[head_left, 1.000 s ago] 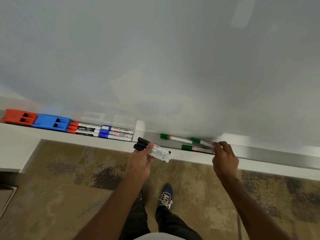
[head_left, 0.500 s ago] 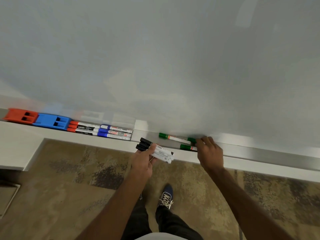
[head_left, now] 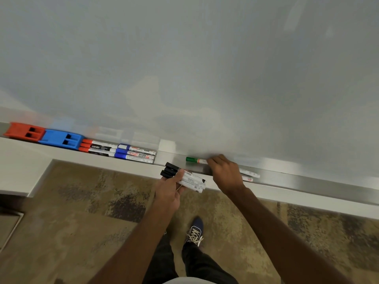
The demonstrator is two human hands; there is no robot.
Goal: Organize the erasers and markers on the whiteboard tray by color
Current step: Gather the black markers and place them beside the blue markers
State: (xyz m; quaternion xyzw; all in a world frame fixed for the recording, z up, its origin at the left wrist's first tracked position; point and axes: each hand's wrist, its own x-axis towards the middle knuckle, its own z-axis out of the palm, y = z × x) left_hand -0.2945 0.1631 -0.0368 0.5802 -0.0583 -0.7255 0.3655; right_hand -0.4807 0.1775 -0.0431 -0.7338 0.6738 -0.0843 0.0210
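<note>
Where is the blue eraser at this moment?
The blue eraser sits at the left of the whiteboard tray, between the red eraser and the red-capped markers.

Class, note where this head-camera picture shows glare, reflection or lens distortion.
Head view: the whiteboard mirrors soft blurred colours above the red eraser and blue eraser; bright glare patches sit on the metal tray; the wide lens bends the tray's straight edge.

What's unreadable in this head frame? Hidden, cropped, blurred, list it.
- Green markers: head view, right hand covers their middles; one cap shows, count unclear.
- Right-hand grip: fingers on the markers, but clamped or just pushing is unclear.
- Black markers: left hand hides part of the barrels; small print unreadable.
- Red eraser: near the left edge, far end blurred.
- Tray: runs off the right edge.
</note>
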